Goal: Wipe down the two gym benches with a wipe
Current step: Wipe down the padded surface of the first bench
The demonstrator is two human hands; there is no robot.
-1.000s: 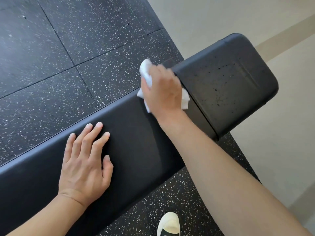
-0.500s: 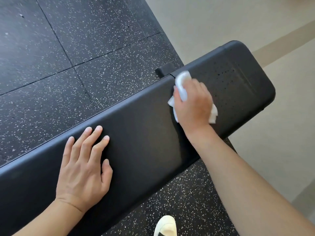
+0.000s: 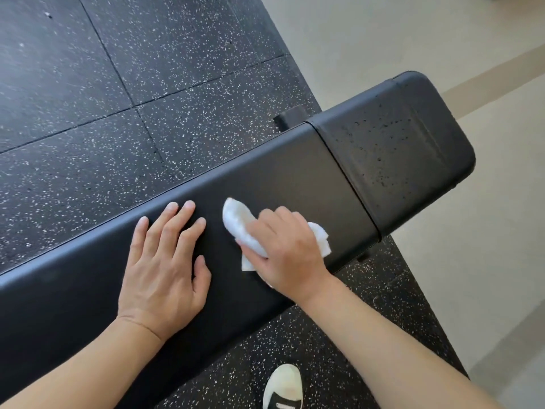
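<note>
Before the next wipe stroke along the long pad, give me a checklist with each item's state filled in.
1. Wipe in hand: ok. The right hand grips the white wipe against the long pad.
2. Bracing hand: ok. The left hand lies flat on the pad, fingers straight.
3. Stroke path toward the left: not ok. The left hand lies close beside the wipe.
4. Short end pad: not ok. Dark specks show on it.
5. Wipe wet enough: cannot tell.
6. Second bench: cannot tell, not in view.
</note>
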